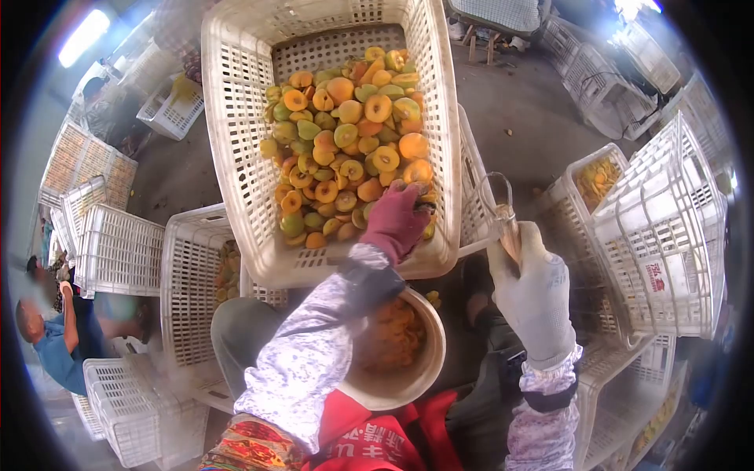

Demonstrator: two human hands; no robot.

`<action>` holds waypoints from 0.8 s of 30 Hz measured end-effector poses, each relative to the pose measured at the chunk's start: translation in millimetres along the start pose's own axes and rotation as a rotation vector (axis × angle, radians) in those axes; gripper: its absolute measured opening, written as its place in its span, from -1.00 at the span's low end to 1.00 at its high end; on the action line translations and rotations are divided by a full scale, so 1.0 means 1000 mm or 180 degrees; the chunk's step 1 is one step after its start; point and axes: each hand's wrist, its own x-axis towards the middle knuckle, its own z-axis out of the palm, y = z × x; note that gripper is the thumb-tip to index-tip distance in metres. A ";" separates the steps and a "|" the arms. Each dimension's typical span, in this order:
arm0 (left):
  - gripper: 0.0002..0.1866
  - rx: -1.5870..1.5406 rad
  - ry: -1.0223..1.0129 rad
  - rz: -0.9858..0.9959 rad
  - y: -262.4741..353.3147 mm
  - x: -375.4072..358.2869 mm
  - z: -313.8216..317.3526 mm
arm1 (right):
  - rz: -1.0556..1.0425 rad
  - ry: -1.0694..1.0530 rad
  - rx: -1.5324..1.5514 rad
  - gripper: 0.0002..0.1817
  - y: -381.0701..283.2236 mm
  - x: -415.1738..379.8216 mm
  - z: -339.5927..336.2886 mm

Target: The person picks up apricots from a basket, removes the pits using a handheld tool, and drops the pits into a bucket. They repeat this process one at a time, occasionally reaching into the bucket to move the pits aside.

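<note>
A white plastic crate (228,102) in front of me holds a heap of halved and whole-looking apricots (345,137), orange to green. My left hand (397,218), in a maroon glove, reaches into the heap's near right side. Its fingers are curled down among the fruit, and what they grip is hidden. In a pale grey glove, my right hand (534,294) is closed around the wooden handle of a wire-loop tool (505,218), loop pointing up, right of the crate. Between my legs stands a white bucket (433,337) with orange-brown contents.
White crates (660,243) are stacked at right, one holding yellow-orange fruit (599,180). More crates (122,251) stand at left, near a person in blue (71,337). A crate (188,275) sits close by my left leg. A stool (495,16) stands far back.
</note>
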 end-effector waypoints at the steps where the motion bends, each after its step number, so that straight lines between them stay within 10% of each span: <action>1: -0.59 0.0009 -0.0007 0.0013 -0.008 -0.005 0.001 | 0.0038 0.0020 0.0134 -0.79 -0.001 0.000 0.001; 3: -0.64 -0.2739 -0.0421 0.0103 -0.031 -0.018 -0.004 | 0.0071 0.0080 0.0306 -0.79 -0.003 -0.002 0.003; 9: -0.51 -0.4027 -0.1068 -0.0128 -0.020 -0.078 -0.095 | -0.1143 -0.0160 0.0281 -0.80 -0.023 -0.017 0.031; 12: -0.50 -0.5651 -0.0904 -0.0355 -0.019 -0.099 -0.108 | -0.0711 -0.0645 0.0445 -0.75 -0.045 -0.030 0.050; 15: -0.49 -0.6495 -0.0264 -0.0497 -0.078 -0.116 -0.042 | -0.0914 -0.0611 0.0342 -0.76 -0.061 -0.041 0.062; 17: -0.46 -0.5834 -0.0574 -0.1281 -0.025 -0.120 -0.111 | -0.0974 -0.0848 0.0294 -0.74 -0.064 -0.050 0.076; 19: -0.46 -0.4477 -0.0105 0.0394 -0.009 -0.116 -0.111 | -0.1043 -0.0894 0.0245 -0.70 -0.069 -0.044 0.071; 24: -0.53 -0.5991 -0.0082 -0.0086 -0.017 -0.110 -0.097 | -0.0838 -0.1096 0.0268 -0.47 -0.074 -0.039 0.076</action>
